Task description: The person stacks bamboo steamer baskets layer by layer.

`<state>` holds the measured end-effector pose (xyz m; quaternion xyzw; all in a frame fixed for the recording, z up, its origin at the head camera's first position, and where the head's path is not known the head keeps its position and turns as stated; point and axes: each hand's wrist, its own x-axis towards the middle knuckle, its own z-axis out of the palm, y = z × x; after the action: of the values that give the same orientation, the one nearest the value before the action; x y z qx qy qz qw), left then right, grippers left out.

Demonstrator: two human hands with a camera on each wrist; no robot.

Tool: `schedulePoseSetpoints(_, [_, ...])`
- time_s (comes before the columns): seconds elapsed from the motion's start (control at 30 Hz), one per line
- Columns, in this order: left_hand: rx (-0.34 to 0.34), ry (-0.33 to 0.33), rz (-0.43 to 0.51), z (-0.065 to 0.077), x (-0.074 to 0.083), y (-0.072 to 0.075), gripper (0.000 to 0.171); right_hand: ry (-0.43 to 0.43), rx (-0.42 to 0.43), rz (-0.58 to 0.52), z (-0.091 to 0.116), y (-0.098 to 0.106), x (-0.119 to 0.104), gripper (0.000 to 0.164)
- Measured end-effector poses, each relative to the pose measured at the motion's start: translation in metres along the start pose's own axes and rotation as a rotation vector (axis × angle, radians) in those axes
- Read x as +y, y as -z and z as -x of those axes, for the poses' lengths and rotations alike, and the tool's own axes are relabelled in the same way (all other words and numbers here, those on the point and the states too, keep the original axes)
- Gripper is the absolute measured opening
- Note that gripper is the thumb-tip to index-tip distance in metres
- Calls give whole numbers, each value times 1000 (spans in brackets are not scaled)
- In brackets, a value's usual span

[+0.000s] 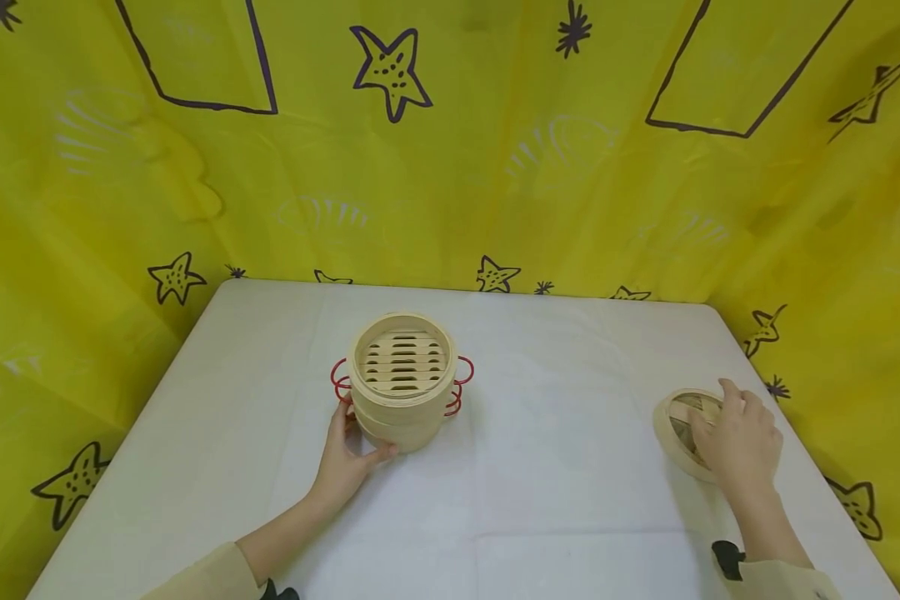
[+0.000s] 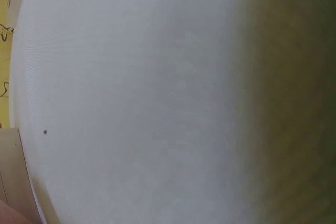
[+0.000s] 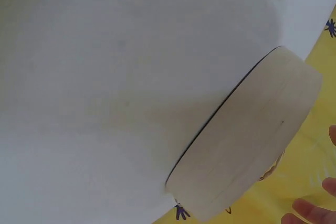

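Bamboo steamer (image 1: 399,417): stood upright on the tabletop (image 1: 562,433), left of its middle and short of its far edge, in stacked tiers.
Top tier: showed a slatted floor (image 1: 402,362), open to view.
Red loops (image 1: 461,403): stuck out from both sides of the stack.
Left hand (image 1: 347,460): curled round the lower left of the steamer, thumb across the front, fingers at the side.
Lid (image 1: 671,442): lay woven side up near the tabletop's right edge, well apart from the steamer.
Right hand (image 1: 741,442): was over the lid, fingers loosely bent and spread; whether they touched it, I could not tell.
Between the hands: a wide stretch of tabletop.
Backdrop: yellow cloth (image 1: 450,183) with starfish outlines, beyond the far edge.
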<state>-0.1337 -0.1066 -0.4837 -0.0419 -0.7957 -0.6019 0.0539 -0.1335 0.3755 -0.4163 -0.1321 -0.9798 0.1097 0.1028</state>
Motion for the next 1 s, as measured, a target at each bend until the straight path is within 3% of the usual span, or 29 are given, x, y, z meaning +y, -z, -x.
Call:
schedulePoseSetpoints(0.17, [7,3,11,3,19,2,94,-22,-12,-12,1,-2,10,59])
schedulePoseSetpoints(0.23, [8,18,22,2,18,2,95,-28,-22,-21,2,-3,13,59])
schedulePoseSetpoints(0.37, [9,-1,7,-1,-1,1,97,-30,-35,-25,4,-5,18,58])
schedulePoseSetpoints(0.6, [2,4,6,0,-2,2,96,-5,-38,-9,6,-7,22,50])
schedulePoseSetpoints(1.0, [2,-11,40,-1,0,0,95,-8,-129,26,7,-7,27,41])
